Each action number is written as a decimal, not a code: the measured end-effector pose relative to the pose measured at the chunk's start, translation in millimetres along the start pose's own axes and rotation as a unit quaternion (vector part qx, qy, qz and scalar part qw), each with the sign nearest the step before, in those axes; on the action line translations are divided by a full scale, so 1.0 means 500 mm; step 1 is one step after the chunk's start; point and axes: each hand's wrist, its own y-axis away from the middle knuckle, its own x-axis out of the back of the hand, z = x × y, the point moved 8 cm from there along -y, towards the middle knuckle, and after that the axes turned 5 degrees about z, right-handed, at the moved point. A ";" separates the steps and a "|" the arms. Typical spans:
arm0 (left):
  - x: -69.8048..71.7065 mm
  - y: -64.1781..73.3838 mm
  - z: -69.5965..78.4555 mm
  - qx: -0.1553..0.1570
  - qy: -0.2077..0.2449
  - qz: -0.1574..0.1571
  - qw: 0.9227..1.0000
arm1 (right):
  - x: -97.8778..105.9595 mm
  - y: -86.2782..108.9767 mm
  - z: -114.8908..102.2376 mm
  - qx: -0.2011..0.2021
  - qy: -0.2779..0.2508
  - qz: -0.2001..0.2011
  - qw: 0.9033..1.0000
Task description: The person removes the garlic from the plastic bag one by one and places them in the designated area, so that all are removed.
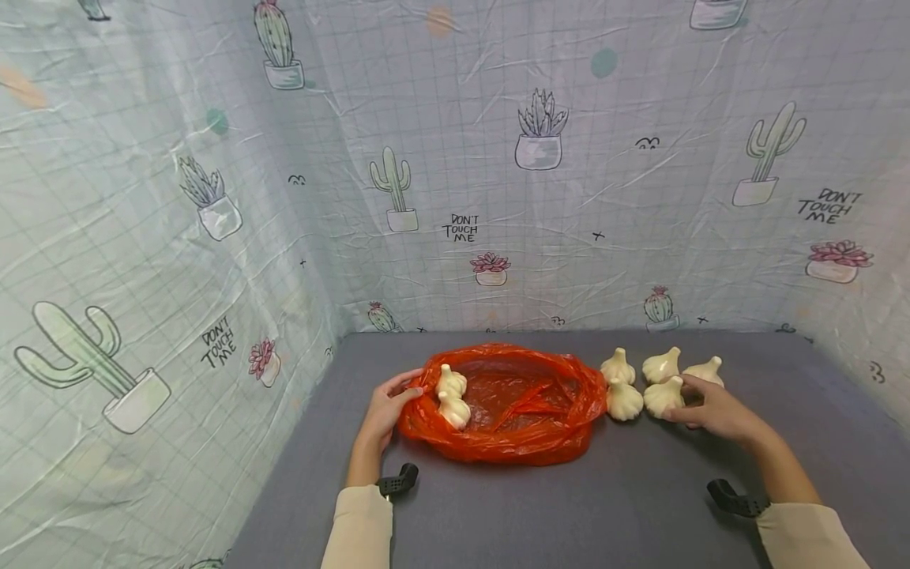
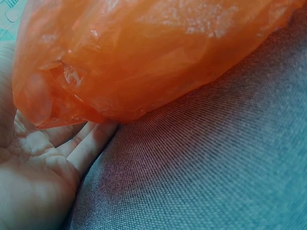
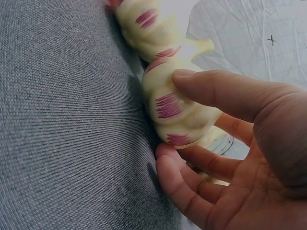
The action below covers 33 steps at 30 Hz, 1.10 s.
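Observation:
A red-orange plastic bag (image 1: 498, 450) lies on the grey table with its mouth spread wide. Two white garlic bulbs (image 1: 453, 409) sit inside at its left end. My left hand (image 1: 384, 407) holds the bag's left rim, thumb over the edge and the other fingers outside it; in the left wrist view, those fingers reach beneath the orange plastic (image 2: 144, 62). To the right of the bag, my right hand (image 1: 718, 409) grips the front garlic bulb (image 1: 663, 397) between thumb and fingers. Purple streaks mark this bulb (image 3: 168, 105) in the right wrist view, close to the tabletop.
Several more garlic bulbs (image 1: 625, 401) cluster around the gripped one, the leftmost right beside the bag's rim. A cactus-print sheet (image 1: 498, 158) hangs behind and along the left side of the grey tabletop (image 1: 533, 514). Dark wrist cameras (image 1: 735, 499) are worn on both arms.

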 end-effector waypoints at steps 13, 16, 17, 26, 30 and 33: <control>-0.001 0.006 0.005 0.001 -0.001 0.000 1.000 | 0.001 0.003 0.000 0.001 -0.003 -0.002 1.000; -0.001 0.006 0.005 0.002 0.000 0.001 1.000 | 0.000 0.005 0.000 0.000 -0.013 -0.005 1.000; -0.001 0.006 0.004 0.003 0.000 0.001 1.000 | 0.000 0.006 0.001 -0.001 -0.014 -0.006 1.000; -0.001 0.002 0.004 -0.001 0.004 0.001 1.000 | 0.004 0.007 0.000 -0.003 -0.003 -0.007 1.000; 0.000 0.002 0.002 0.000 0.004 0.002 1.000 | 0.008 0.007 0.000 0.001 0.011 -0.010 1.000; -0.001 0.002 0.001 0.002 0.004 0.002 1.000 | 0.017 0.010 -0.002 0.007 0.023 -0.006 1.000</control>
